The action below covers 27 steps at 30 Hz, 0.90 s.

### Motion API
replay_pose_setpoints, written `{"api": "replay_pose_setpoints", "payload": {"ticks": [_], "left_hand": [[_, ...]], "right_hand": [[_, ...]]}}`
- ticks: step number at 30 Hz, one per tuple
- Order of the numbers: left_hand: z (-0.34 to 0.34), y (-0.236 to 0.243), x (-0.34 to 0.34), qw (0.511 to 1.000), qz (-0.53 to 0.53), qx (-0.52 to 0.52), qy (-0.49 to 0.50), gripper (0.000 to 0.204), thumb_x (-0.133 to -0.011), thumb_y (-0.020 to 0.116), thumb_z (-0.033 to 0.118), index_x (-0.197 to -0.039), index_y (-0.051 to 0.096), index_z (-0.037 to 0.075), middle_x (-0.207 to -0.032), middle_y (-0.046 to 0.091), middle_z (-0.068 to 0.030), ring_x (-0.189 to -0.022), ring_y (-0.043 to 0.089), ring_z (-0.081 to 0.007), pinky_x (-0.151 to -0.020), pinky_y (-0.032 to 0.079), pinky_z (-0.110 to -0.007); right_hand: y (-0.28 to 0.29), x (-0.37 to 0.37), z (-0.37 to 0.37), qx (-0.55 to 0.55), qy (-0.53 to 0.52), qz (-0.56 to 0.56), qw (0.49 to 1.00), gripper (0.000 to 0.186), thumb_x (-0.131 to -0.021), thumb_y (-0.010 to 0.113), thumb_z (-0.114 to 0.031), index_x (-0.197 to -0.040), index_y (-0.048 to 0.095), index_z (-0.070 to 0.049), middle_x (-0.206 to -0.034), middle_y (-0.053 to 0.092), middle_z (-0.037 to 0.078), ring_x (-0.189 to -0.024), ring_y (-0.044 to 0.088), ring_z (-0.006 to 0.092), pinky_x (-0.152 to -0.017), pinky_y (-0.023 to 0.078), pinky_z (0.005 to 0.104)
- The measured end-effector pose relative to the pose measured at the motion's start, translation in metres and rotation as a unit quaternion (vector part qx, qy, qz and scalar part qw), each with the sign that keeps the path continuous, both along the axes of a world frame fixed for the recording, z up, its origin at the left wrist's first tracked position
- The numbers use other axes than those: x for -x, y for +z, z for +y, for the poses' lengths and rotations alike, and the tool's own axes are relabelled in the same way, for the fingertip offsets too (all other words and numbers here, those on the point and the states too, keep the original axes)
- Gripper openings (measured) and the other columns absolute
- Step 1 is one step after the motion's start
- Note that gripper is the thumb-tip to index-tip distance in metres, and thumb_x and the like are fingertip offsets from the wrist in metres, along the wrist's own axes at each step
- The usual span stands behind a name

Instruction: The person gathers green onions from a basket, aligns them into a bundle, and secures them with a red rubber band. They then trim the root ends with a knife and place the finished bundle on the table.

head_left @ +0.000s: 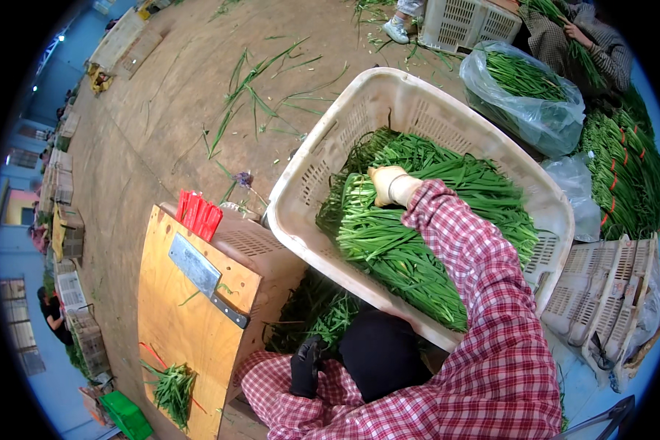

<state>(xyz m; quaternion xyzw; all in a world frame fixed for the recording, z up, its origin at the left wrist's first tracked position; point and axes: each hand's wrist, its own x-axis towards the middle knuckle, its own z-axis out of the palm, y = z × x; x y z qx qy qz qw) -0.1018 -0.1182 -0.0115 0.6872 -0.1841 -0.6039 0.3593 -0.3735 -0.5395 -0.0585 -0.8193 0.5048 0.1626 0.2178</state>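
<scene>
A large off-white plastic crate (290, 209) with slotted walls holds a thick layer of green garlic chives (411, 268). My right hand (390, 185), in a cream glove, reaches into it, its fingers curled down around chives near their pale stem ends. Drawn in close by my lap, my left hand (306, 367) wears a black glove. Its fingers look curled together, and nothing shows in them. Loose leaves (323, 315) lie under the crate's near edge, beside my black-covered knee (383, 350).
A wooden board (198, 308) at left carries a cleaver (198, 268), red strips (198, 214) and a small chive bunch (173, 392). At right are a clear bag of chives (524, 77), tied bundles (620, 172) and stacked crates (601, 293). A co-worker's hand (578, 34) holds chives.
</scene>
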Motion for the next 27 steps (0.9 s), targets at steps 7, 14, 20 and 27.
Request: {"api": "replay_pose_setpoints", "payload": {"ticks": [7,14,20,27], "left_hand": [[0.001,0.006,-0.001,0.999,-0.015,-0.013,0.026,0.036,-0.100,0.057,0.029,-0.125,0.062,0.004,-0.103,0.068,-0.0023,-0.072,0.060,-0.0081,-0.055,0.046,-0.022],[0.002,-0.001,-0.001,1.000,-0.010,-0.002,0.010,0.034,-0.100,0.058,0.028,-0.124,0.063,0.004,-0.099,0.068,-0.0009,-0.066,0.054,-0.0055,-0.054,0.043,-0.021],[0.005,-0.007,-0.003,1.000,-0.019,0.006,0.006,0.035,-0.101,0.058,0.028,-0.124,0.063,0.003,-0.100,0.069,-0.0012,-0.066,0.054,-0.0052,-0.055,0.043,-0.021],[0.008,-0.012,-0.004,1.000,-0.017,0.000,-0.005,0.036,-0.101,0.056,0.028,-0.126,0.061,0.002,-0.102,0.070,-0.0034,-0.069,0.054,-0.0055,-0.056,0.044,-0.021]], "right_hand": [[0.044,0.003,0.062,0.241,-0.023,-0.036,0.970,0.086,-0.064,0.083,-0.026,-0.139,0.048,-0.004,-0.096,0.069,0.011,-0.090,0.066,0.0259,-0.076,0.051,0.0382],[0.039,0.018,0.088,0.054,0.030,-0.039,0.997,0.107,-0.066,0.077,-0.055,-0.148,0.036,0.001,-0.152,0.036,0.024,-0.142,0.032,0.0391,-0.118,0.021,0.0535],[0.026,0.050,0.052,-0.174,-0.027,-0.235,0.956,0.095,-0.076,0.078,-0.038,-0.150,0.033,-0.001,-0.152,0.037,0.025,-0.139,0.039,0.0346,-0.116,0.030,0.0391],[0.065,0.025,0.074,-0.116,0.046,-0.097,0.987,0.135,-0.063,0.078,-0.069,-0.157,0.005,-0.005,-0.158,0.016,0.031,-0.147,0.012,0.0479,-0.118,0.017,0.0559]]}}
